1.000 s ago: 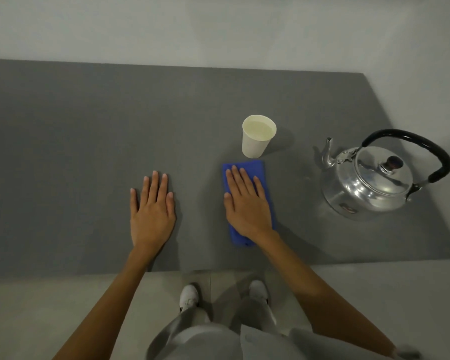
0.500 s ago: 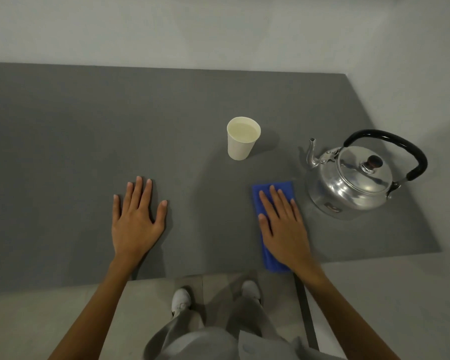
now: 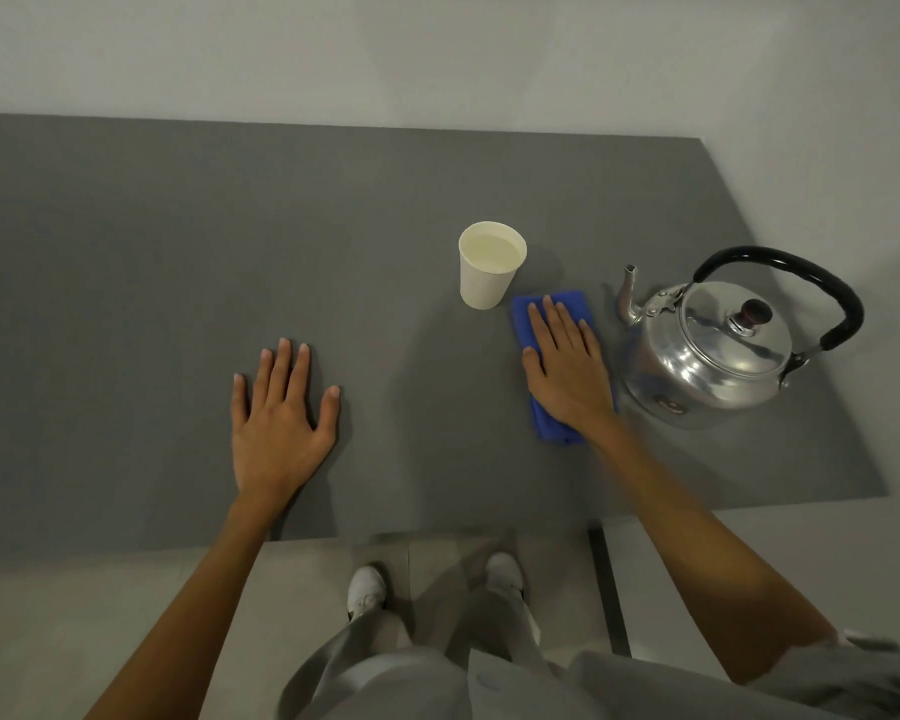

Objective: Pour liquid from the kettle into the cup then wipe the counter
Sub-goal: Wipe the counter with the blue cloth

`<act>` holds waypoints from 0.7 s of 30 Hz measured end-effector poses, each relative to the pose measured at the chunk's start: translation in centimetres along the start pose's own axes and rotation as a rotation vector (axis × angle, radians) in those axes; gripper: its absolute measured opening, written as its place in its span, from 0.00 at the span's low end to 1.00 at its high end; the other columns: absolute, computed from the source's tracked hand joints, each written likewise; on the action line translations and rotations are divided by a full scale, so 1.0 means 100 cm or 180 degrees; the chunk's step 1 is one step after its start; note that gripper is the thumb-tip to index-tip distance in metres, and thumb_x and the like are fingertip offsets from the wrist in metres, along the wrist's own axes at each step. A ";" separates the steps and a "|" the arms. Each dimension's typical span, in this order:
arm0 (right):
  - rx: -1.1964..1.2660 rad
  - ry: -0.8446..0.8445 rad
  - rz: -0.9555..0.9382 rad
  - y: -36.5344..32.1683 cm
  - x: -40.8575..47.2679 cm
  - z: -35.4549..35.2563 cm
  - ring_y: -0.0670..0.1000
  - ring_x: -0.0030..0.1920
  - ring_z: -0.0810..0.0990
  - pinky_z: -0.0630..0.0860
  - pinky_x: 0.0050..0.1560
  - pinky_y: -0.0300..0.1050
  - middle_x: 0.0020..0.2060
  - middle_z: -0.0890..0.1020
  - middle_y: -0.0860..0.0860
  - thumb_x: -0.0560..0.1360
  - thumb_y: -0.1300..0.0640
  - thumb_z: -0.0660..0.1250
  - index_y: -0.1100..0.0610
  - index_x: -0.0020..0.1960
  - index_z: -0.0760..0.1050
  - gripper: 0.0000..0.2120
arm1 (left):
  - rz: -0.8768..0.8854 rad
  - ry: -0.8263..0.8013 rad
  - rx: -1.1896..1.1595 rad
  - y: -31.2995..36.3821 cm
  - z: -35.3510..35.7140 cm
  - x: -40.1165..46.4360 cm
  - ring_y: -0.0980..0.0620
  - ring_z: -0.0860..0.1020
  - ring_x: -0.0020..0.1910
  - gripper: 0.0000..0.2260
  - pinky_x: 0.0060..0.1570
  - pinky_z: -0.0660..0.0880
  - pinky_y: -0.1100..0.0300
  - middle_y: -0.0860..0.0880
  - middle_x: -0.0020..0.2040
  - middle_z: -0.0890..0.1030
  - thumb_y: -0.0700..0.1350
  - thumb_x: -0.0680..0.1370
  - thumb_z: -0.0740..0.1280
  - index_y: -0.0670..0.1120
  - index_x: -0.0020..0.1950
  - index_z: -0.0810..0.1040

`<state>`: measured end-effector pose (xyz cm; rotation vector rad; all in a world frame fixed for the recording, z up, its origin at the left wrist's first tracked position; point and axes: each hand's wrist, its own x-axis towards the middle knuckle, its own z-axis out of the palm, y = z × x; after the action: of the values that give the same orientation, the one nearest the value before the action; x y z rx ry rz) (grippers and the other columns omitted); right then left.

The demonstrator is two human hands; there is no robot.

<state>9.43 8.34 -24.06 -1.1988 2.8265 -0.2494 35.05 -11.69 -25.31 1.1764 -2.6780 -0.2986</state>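
A white paper cup [image 3: 488, 278] holding pale liquid stands upright on the grey counter [image 3: 178, 252]. To its right sits a shiny metal kettle [image 3: 718, 350] with a black handle, its spout facing the cup. Between them lies a folded blue cloth [image 3: 533, 311], and my right hand [image 3: 567, 366] presses flat on it, covering most of it. My left hand [image 3: 281, 418] rests flat on the counter with fingers spread, holding nothing, well left of the cup.
The counter's front edge runs below my hands, and its right edge passes just beyond the kettle. A pale wall stands behind the counter. My legs and white shoes [image 3: 367, 589] show on the light floor below.
My right hand has slid the blue cloth from in front of the cup to the right, then away from me into the gap between cup and kettle. My left hand stays flat.
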 end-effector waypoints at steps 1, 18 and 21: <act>-0.0012 -0.0029 -0.0063 -0.002 -0.002 0.000 0.51 0.77 0.48 0.44 0.75 0.50 0.77 0.52 0.53 0.81 0.51 0.49 0.55 0.77 0.48 0.26 | 0.0009 -0.0001 -0.0006 0.000 0.000 0.000 0.50 0.52 0.78 0.30 0.77 0.45 0.47 0.48 0.78 0.57 0.62 0.78 0.47 0.49 0.77 0.56; 0.0192 -0.0034 -0.0099 0.010 -0.091 -0.001 0.49 0.76 0.45 0.42 0.76 0.48 0.77 0.49 0.52 0.81 0.49 0.51 0.53 0.76 0.43 0.27 | 0.0014 0.0028 -0.0161 -0.003 -0.001 0.002 0.50 0.53 0.78 0.31 0.77 0.45 0.48 0.48 0.78 0.58 0.63 0.77 0.47 0.49 0.77 0.57; 0.0156 0.0095 0.0128 0.016 -0.068 -0.001 0.52 0.77 0.47 0.43 0.76 0.49 0.77 0.51 0.55 0.81 0.51 0.53 0.57 0.77 0.46 0.28 | 0.0029 0.0009 -0.0124 -0.003 0.000 0.002 0.50 0.52 0.78 0.31 0.77 0.45 0.49 0.48 0.78 0.58 0.63 0.78 0.47 0.49 0.77 0.57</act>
<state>12.99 14.35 -24.29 -1.1372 2.8486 -0.3348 35.13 -12.04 -25.41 1.1522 -2.6618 -0.3459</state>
